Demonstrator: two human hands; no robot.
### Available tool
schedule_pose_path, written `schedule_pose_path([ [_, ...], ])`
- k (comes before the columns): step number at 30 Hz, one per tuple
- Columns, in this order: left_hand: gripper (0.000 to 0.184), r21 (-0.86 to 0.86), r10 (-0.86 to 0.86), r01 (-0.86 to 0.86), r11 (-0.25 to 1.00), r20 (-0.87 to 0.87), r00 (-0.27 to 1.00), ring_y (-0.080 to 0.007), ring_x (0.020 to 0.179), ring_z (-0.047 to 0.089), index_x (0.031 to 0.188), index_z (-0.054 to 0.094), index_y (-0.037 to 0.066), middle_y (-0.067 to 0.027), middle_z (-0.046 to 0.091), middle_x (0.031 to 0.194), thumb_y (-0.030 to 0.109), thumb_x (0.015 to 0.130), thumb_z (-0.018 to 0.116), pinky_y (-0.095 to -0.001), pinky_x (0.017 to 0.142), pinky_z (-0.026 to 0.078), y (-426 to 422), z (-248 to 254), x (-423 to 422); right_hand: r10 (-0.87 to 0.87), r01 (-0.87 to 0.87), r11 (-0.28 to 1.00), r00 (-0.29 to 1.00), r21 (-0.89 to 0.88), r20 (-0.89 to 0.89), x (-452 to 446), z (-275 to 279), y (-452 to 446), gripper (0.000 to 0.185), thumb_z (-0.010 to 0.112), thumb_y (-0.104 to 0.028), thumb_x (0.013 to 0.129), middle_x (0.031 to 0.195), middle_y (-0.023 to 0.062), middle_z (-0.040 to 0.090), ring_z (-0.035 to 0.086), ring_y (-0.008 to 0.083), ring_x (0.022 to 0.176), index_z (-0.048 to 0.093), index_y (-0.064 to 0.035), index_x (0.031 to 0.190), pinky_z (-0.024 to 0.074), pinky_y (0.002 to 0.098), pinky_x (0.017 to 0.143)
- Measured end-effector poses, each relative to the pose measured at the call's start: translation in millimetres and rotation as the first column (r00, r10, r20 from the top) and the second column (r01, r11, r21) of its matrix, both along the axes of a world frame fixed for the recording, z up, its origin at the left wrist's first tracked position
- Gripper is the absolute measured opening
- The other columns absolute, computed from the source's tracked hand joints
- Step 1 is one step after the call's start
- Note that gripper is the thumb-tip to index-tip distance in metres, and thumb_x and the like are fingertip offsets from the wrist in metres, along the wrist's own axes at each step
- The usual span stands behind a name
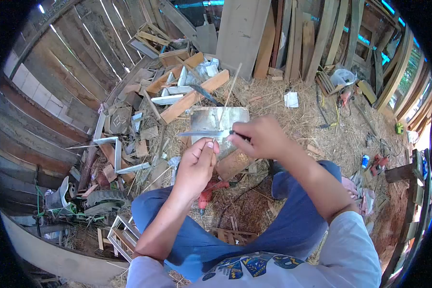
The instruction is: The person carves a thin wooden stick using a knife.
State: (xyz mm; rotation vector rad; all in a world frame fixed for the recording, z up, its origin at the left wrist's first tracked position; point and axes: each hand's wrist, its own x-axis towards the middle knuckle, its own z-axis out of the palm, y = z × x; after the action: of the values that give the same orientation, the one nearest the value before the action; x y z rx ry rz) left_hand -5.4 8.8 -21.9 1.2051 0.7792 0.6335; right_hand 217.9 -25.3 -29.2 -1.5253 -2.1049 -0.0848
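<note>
Printed shirt, forearms angled inward, right hand in closed grip round knife, left hand pinched on thin stick

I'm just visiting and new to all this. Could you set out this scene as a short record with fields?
Left hand: pinching what looks like a thin stick between thumb and fingers; the hand is raised
Right hand: closed around the handle of a knife; the hand is raised too
Blade: points left, crossing the stick in this view; contact unclear
Below the hands: a pale panel
Between the legs: a red tool
Floor: strewn with shavings or straw
Far wall: planks leaning upright
</note>
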Motion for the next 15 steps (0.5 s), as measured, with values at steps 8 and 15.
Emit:
schedule_pose_path([
  [8,0.023,-0.069,-0.021,0.023,0.997,0.04,0.999,-0.0004,0.045,0.025,0.096,0.055,0.01,0.0088,0.036,0.063,0.025,0.111,0.044,-0.0214,0.038,0.018,-1,-4,1,0.002,-0.003,1.0,0.999,-0.016,-0.039,-1,-1,-2,0.035,0.06,-0.041,0.095,0.058,0.012,0.06,0.064,0.0365,0.056,0.065,-0.0129,0.076,0.0503,0.0484,0.053],
  [15,0.021,-0.041,-0.022,0.022,0.999,0.013,1.0,-0.0009,0.044,0.027,0.097,0.055,0.011,0.0085,0.037,0.064,0.025,0.11,0.045,-0.0207,0.039,0.019,0,-5,3,0.045,-0.05,0.998,0.994,-0.04,-0.102,-10,3,-8,0.033,0.065,-0.037,0.094,0.056,0.0115,0.056,0.061,0.0356,0.054,0.061,-0.0113,0.074,0.0454,0.0463,0.05],
])
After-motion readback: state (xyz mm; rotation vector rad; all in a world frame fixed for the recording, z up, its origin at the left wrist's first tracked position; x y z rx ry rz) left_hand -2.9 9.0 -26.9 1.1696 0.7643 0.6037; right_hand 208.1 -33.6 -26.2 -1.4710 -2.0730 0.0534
